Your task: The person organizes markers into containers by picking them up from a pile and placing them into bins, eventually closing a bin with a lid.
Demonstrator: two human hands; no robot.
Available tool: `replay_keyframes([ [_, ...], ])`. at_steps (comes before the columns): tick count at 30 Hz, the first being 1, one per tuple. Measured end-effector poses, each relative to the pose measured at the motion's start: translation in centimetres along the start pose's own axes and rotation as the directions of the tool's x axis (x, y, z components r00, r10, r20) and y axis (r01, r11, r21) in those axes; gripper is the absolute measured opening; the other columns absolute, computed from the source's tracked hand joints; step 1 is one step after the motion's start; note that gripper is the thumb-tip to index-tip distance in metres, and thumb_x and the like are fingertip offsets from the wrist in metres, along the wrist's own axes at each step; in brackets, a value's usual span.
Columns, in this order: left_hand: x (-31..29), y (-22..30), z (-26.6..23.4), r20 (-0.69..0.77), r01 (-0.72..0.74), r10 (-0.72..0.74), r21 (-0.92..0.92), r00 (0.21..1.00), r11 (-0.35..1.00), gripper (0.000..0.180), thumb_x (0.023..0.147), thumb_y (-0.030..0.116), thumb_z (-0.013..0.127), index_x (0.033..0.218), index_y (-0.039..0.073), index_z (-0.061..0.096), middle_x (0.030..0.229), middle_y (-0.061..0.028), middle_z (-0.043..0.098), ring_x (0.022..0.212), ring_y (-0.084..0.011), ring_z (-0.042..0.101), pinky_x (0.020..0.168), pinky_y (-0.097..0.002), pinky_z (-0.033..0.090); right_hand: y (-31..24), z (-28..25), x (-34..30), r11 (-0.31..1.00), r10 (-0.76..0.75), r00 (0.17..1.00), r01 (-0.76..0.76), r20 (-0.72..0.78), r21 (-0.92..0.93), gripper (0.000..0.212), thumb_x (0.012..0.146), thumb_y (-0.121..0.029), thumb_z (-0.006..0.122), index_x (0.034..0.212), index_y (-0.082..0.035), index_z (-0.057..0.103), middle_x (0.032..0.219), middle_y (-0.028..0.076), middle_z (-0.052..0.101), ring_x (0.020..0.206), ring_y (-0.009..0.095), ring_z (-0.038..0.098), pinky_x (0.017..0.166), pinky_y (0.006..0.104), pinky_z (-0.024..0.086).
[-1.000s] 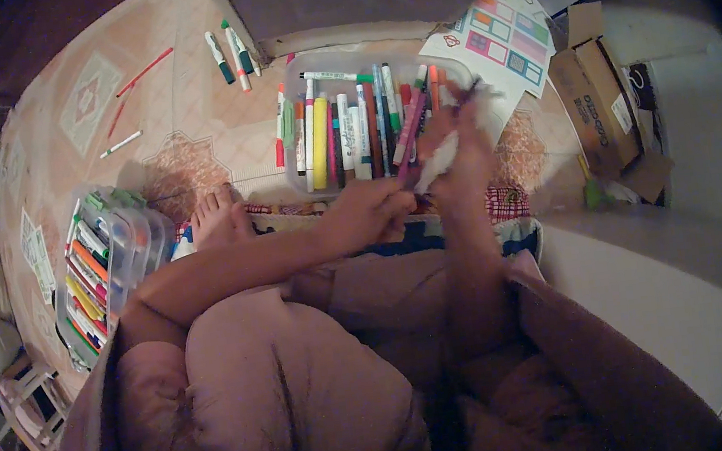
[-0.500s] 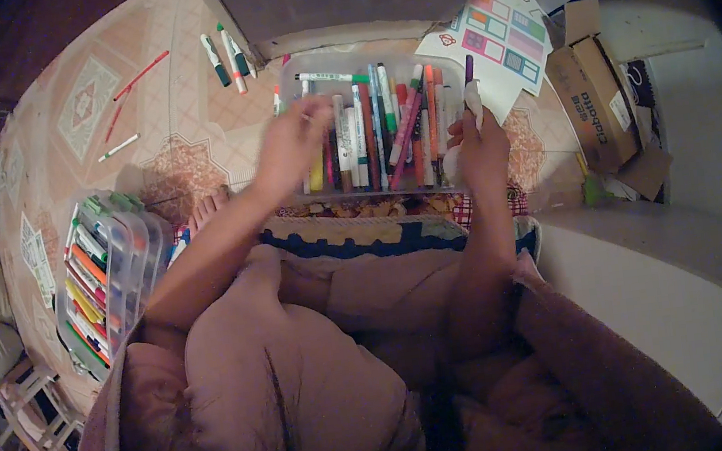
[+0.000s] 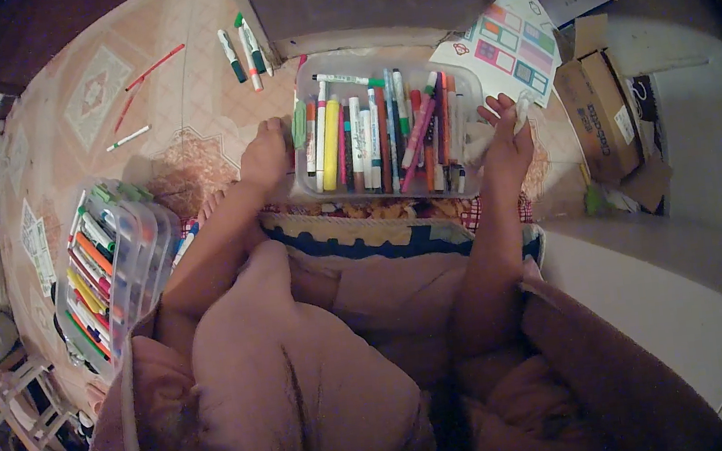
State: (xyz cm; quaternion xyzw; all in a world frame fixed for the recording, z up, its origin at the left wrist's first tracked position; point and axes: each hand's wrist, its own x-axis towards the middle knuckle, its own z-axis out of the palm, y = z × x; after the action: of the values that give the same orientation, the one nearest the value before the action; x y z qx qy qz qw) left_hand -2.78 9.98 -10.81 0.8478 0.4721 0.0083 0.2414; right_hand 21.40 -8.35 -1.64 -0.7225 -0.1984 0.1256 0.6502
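Both hands have drawn outward in the last half second: the left hand [image 3: 264, 156] from over the markers [image 3: 333, 147] to just beyond the left end of their clear plastic tray [image 3: 470, 79], the right hand [image 3: 508, 146] out past its right edge. White cloth [image 3: 523, 109] is now all that shows between the right hand's fingers, where a purple marker stood earlier. Dark lettering marks the brown cardboard carton [image 3: 599, 123] at right; a printed sheet [image 3: 527, 37] near it carries coloured label-like panels, and print on the marker barrels is too small to read. Forearms spread, the person reaches forward, right palm partly turned up with fingers parted; the left hand points down, its grip impossible to tell. Between the hands, the markers lie side by side in the tray, on the floor.
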Motion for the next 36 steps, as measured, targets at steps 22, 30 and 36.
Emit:
replay_keyframes([
  [22, -1.2, 0.7, 1.0, -0.208, -0.349, 0.338, -0.016, 0.918, 0.937, 0.045, 0.07, 0.022, 0.056, 0.113, 0.013, 0.048, 0.121, -0.0188, 0.034, 0.104, -0.035, 0.038, 0.087, -0.0407, 0.034, -0.6, 1.1, -1.3, 0.988, 0.019, 0.997, -0.029, 0.069, 0.152, 0.033, 0.09, -0.024, 0.034, 0.107, 0.004, 0.044, 0.102, 0.016, 0.053, 0.088, 0.022, 0.055, 0.078, 0.0314, 0.042],
  [30, -0.8, -2.4, -0.1, -0.132, -0.316, 0.33, 0.116, 0.935, 0.942, 0.027, 0.073, 0.015, 0.052, 0.098, 0.007, 0.054, 0.111, -0.0192, 0.044, 0.093, -0.0374, 0.045, 0.082, -0.0391, 0.038, -0.6, 0.8, -1.3, 0.992, 0.034, 0.998, -0.04, 0.05, 0.12, 0.033, 0.09, -0.025, 0.034, 0.107, 0.003, 0.043, 0.1, 0.015, 0.054, 0.089, 0.022, 0.054, 0.078, 0.0322, 0.042],
  [36, -1.3, 2.9, -5.4, -0.108, -0.033, -0.051, -0.662, 0.993, 0.749, 0.037, 0.076, -0.001, 0.048, 0.111, 0.002, 0.035, 0.101, -0.0147, 0.048, 0.069, -0.0187, 0.057, 0.052, -0.0271, 0.047, -1.6, 1.7, -2.1, 0.841, 0.218, 0.952, -0.294, 0.213, 0.454, 0.037, 0.089, -0.029, 0.037, 0.11, 0.001, 0.044, 0.103, 0.013, 0.052, 0.096, 0.022, 0.05, 0.08, 0.0334, 0.042],
])
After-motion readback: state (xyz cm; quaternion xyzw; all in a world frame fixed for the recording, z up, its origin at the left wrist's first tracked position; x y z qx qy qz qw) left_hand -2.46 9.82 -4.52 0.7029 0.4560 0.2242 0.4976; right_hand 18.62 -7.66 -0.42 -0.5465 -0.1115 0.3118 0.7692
